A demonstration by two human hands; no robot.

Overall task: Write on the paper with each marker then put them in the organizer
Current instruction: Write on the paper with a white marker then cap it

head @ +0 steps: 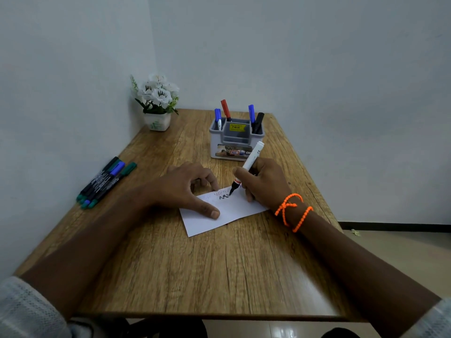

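Head view: our right hand [262,181] pinches the marker [246,167]; left hand [185,189], fingers spread, should pin the paper [219,215] firmly while we scribble lightly.

Showing on the organizer [236,140]: a yellow price sticker [237,127] reading "49.00", its upper line too small to make out; a front label [233,152] bearing "42" in a red-bordered box and the white letters "OR" at its right end, remainder blurred. Running along the barrel of one of the markers lying at the table's left [107,182]: white brand lettering, blurred, not legible. Appearing on the paper [223,212]: wavy scribbles only, forming no words.
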